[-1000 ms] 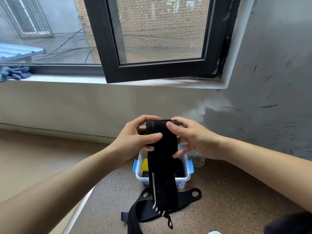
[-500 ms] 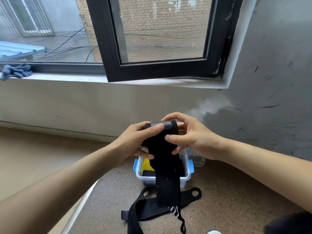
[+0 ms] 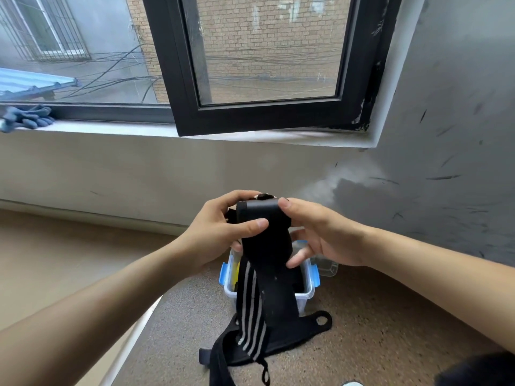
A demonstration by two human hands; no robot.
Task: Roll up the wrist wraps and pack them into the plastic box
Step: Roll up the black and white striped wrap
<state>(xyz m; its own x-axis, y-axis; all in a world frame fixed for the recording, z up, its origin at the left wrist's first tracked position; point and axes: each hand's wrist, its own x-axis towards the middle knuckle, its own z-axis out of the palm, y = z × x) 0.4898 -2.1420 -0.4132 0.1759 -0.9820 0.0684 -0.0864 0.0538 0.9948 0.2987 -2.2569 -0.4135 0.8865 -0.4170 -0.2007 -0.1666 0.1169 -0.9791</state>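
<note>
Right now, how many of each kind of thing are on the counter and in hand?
wrist wrap, held: 1
black strap on counter: 1
plastic box: 1
clear container beside it: 1
Total: 4
Box contents mostly hidden.

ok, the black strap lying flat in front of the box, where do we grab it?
Likely the black strap's right end, the lobe with the hole: it lies bare on the counter, while the middle is hidden behind the striped wrap's hanging tail. Come from above on the right and pinch the edge, since it lies flat.
</note>
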